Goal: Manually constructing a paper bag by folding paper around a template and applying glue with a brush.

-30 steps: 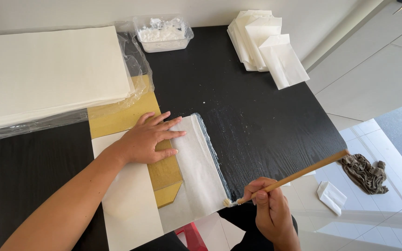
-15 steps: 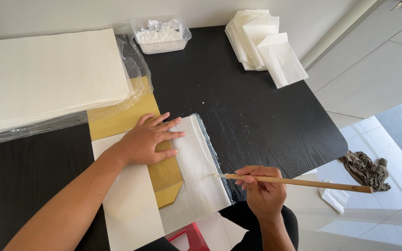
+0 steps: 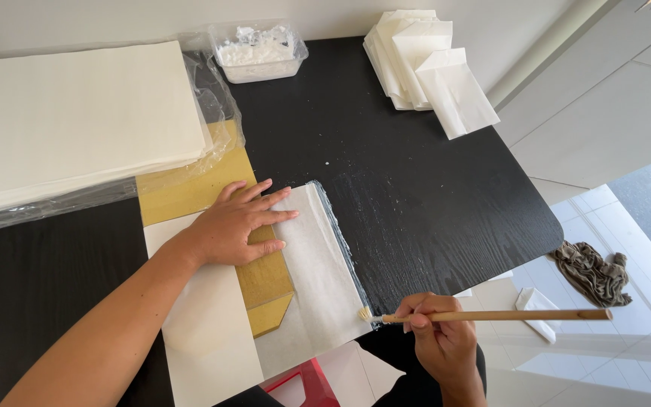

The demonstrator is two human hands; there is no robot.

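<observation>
From the head camera, looking down at a black bench (image 3: 431,188). The left hand (image 3: 235,226) is spread flat, fingers wide, pressing on a thin white paper sheet (image 3: 318,271) that's folded over a mustard-yellow template (image 3: 265,279) near the front edge. The right hand (image 3: 438,339) is closed around a long wooden-handled brush (image 3: 491,316), held almost level, with the bristle tip touching the sheet's lower right corner right at the bench's front edge. A wet-looking shiny streak runs along the sheet's right side.

Further back: a big stack of white paper (image 3: 77,120) in clear plastic at the back left, a clear tub of white paste (image 3: 258,53) at the back edge, and a pile of finished white envelopes (image 3: 427,64) at the back right corner. A brown rag (image 3: 589,271) lies on the tiled floor off to the right.
</observation>
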